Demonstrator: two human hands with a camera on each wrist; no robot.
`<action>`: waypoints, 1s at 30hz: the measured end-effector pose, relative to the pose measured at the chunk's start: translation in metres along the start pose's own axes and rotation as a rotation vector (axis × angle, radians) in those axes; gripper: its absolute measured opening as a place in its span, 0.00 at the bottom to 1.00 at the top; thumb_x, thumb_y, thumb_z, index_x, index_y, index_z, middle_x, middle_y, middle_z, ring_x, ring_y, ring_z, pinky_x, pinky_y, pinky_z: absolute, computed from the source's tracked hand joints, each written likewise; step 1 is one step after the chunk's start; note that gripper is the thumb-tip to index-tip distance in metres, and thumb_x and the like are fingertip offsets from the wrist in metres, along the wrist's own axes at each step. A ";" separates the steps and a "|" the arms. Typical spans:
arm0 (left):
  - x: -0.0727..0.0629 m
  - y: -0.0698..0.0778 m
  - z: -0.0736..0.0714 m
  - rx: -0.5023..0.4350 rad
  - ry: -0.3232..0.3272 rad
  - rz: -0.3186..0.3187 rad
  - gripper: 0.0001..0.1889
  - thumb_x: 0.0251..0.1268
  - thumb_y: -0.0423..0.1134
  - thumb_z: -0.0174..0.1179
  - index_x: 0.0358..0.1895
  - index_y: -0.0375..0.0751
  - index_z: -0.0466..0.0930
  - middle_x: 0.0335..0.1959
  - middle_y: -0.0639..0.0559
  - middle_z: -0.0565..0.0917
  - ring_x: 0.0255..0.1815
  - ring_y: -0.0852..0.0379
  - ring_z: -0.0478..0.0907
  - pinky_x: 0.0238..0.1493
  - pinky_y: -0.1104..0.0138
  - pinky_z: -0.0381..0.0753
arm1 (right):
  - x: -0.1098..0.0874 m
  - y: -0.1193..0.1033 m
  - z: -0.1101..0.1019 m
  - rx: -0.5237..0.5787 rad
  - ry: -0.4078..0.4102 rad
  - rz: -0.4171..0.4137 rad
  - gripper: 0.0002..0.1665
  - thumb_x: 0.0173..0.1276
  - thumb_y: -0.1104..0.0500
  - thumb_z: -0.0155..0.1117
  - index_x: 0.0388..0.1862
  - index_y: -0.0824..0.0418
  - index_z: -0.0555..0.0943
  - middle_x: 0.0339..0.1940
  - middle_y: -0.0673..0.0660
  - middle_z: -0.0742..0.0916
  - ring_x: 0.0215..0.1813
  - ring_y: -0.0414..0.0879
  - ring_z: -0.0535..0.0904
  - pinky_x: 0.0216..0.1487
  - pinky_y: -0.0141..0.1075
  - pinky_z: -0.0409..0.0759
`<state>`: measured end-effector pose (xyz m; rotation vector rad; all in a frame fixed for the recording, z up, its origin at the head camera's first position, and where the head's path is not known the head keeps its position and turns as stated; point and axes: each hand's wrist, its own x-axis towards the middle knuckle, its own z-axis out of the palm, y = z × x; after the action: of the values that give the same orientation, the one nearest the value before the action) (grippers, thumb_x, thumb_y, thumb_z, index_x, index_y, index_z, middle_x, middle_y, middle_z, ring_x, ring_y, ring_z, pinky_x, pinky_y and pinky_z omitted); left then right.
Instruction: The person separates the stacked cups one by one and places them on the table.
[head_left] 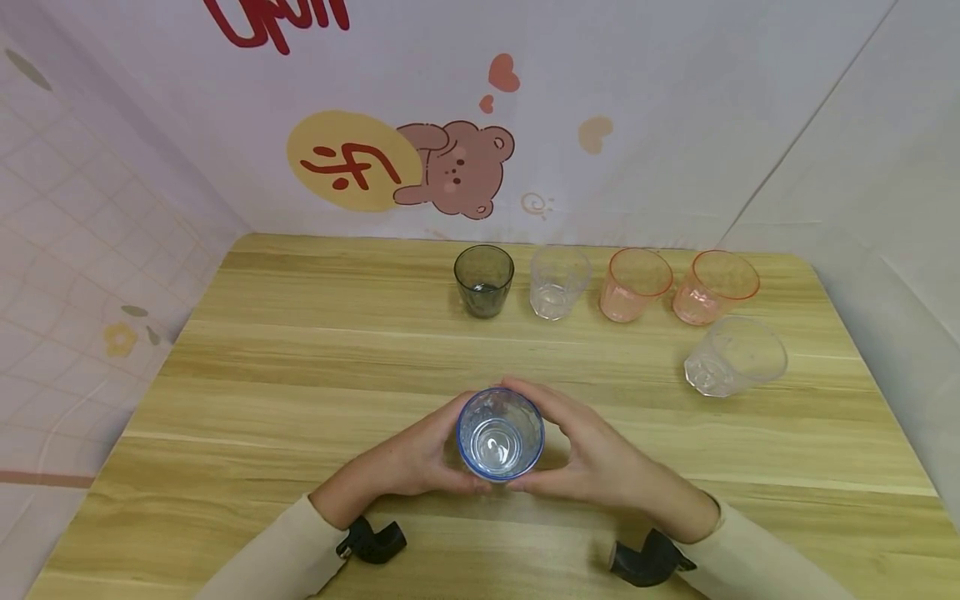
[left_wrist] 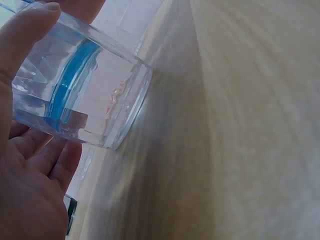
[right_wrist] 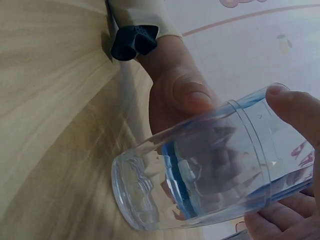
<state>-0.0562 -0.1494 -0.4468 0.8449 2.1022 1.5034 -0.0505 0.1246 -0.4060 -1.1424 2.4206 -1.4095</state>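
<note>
A blue-rimmed clear cup (head_left: 497,446) stands at the middle front of the table, nested inside a colourless clear cup (right_wrist: 134,192). The blue cup's base shows as a blue band partway up the outer cup's wall in both wrist views. My left hand (head_left: 422,454) grips the pair from the left, thumb on the near side. From the right, my right hand (head_left: 600,457) holds the same pair, its thumb at the near side and a finger round the far side. The outer cup's base is right at the tabletop in the left wrist view.
Along the back edge stand a dark grey cup (head_left: 484,292), a clear cup (head_left: 551,296) and two orange-pink cups (head_left: 624,302), (head_left: 697,304). Another clear cup (head_left: 712,371) is at the right. A printed cloth wall (head_left: 660,108) rises behind the wooden table (head_left: 300,333).
</note>
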 end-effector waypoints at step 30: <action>0.002 -0.004 0.000 0.078 0.022 0.024 0.50 0.50 0.39 0.86 0.78 0.45 0.68 0.70 0.51 0.81 0.72 0.55 0.78 0.80 0.55 0.74 | 0.001 0.002 0.021 0.014 0.190 -0.113 0.58 0.47 0.59 0.94 0.76 0.60 0.73 0.67 0.58 0.87 0.67 0.51 0.85 0.73 0.34 0.81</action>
<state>-0.0587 -0.1487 -0.4506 0.8881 2.1867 1.4572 -0.0429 0.1093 -0.4191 -1.2110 2.5007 -1.6368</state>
